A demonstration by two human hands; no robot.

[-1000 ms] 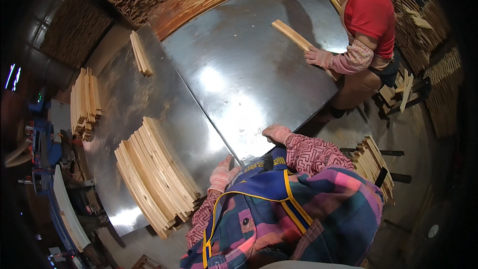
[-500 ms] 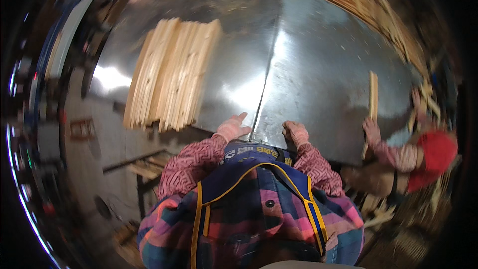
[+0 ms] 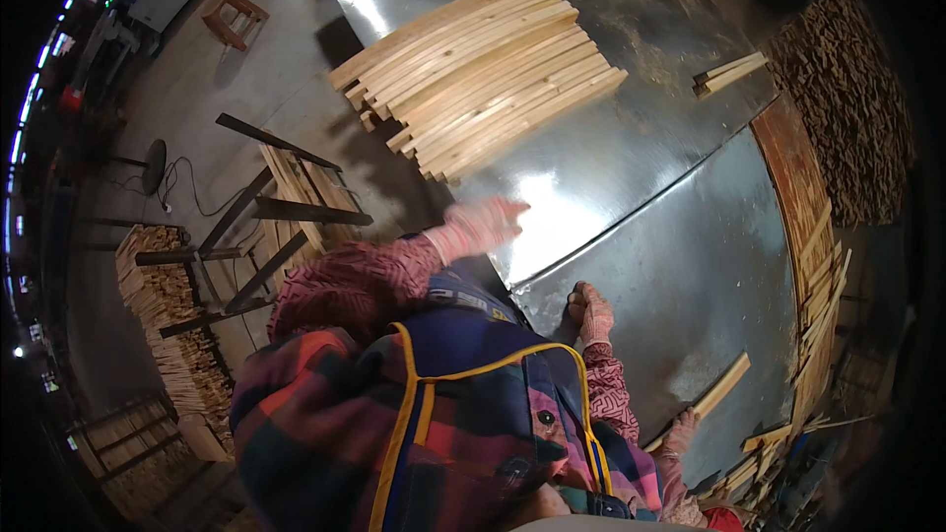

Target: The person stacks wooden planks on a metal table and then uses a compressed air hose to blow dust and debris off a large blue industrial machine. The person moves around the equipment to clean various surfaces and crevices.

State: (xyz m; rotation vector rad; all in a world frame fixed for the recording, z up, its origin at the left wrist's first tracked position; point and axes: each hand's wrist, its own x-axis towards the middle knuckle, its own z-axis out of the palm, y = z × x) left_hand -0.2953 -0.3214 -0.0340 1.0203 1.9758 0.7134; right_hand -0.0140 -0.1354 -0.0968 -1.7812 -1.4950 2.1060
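My left hand (image 3: 480, 227), in a pale pink glove and slightly blurred, hovers at the near edge of the metal-topped table (image 3: 680, 227). Its fingers stretch out and nothing shows in them. Beyond it lies a stack of light wooden strips (image 3: 483, 69), side by side, their near ends jutting over the table edge. My right hand (image 3: 593, 315), gloved too, rests by the table's near edge, right of the seam. Its fingers are curled in, and whether they hold anything small is hidden.
At the lower right, a co-worker's gloved hand (image 3: 680, 431) touches a wooden strip (image 3: 722, 389). Two short strips (image 3: 729, 73) lie at the far side. A metal-framed stand with boards (image 3: 305, 187) and a pile of strips (image 3: 177, 305) stand to the left; a wooden stool (image 3: 235, 20) is farther off.
My view has turned left, so the table appears rotated. My left hand has shifted leftward, nearer the strip stack. The right hand stays curled by the edge; the co-worker's hand stays on the strip.
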